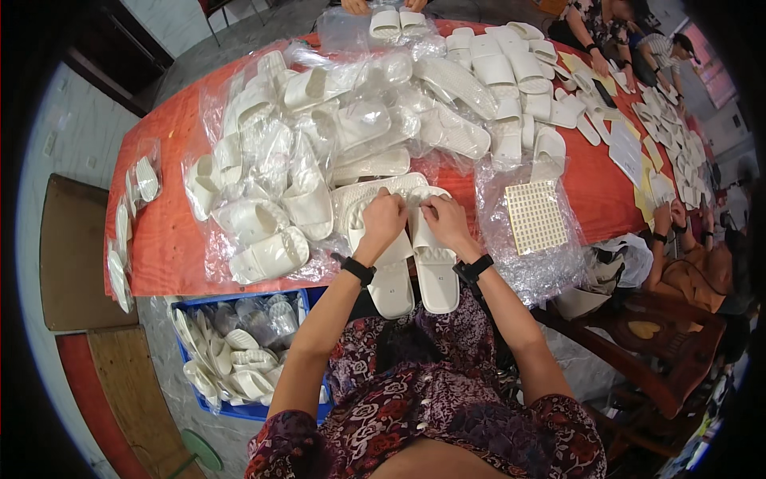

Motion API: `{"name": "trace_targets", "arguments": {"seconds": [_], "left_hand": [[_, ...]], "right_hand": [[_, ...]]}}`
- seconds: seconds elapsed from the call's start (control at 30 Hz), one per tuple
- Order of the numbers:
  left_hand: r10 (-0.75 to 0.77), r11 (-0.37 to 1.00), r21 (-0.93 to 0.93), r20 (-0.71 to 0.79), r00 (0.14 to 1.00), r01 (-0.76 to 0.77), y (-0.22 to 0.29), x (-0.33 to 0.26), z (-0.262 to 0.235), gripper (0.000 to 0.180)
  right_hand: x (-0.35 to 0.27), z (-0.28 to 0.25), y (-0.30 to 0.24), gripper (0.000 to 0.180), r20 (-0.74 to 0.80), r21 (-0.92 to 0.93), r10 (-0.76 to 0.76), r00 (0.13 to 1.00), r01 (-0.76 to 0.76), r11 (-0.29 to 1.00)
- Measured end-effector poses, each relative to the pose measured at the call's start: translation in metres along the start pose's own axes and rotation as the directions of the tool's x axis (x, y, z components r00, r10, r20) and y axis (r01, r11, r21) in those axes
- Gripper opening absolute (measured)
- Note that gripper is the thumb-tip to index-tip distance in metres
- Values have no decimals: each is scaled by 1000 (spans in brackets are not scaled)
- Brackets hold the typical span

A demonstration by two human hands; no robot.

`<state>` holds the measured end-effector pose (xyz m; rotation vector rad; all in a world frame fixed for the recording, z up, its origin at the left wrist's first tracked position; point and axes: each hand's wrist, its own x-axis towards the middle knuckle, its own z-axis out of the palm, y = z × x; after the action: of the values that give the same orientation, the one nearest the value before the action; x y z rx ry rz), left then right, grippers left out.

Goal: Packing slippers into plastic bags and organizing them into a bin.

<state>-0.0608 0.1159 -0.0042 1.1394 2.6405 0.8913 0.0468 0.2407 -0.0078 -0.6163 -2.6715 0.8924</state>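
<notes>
While the pair of white slippers point(411, 267) lay at six o'clock on the red table point(159, 231), the left hand point(384, 217) and right hand point(443, 219) pinched their straps – fingers closed. Best keep both soles aligned – heels level – before shifting grip.

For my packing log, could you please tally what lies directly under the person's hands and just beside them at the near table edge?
White slippers under the left hand and right hand: 2
Grid sheets in clear wrap: 1
Black wristbands: 2
Blue crates below the edge: 1
Total: 6
</notes>
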Motion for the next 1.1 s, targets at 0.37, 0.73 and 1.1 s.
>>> {"name": "trace_targets", "arguments": {"seconds": [0.37, 0.73, 1.1], "left_hand": [[-136, 812, -567, 44, 990, 137, -19, -7, -6, 10], [-79, 649, -747, 122, 989, 144, -27, -9, -8, 12], [-139, 605, -780, 95, 986, 160, -32, -9, -2, 14]], "right_hand": [[14, 0, -13, 14, -22, 389, -31, 999, 37, 920], [13, 1, -31, 11, 8, 529, -26, 1000, 18, 848], [16, 7, -29, 11, 30, 577, -32, 999, 8, 816]]}}
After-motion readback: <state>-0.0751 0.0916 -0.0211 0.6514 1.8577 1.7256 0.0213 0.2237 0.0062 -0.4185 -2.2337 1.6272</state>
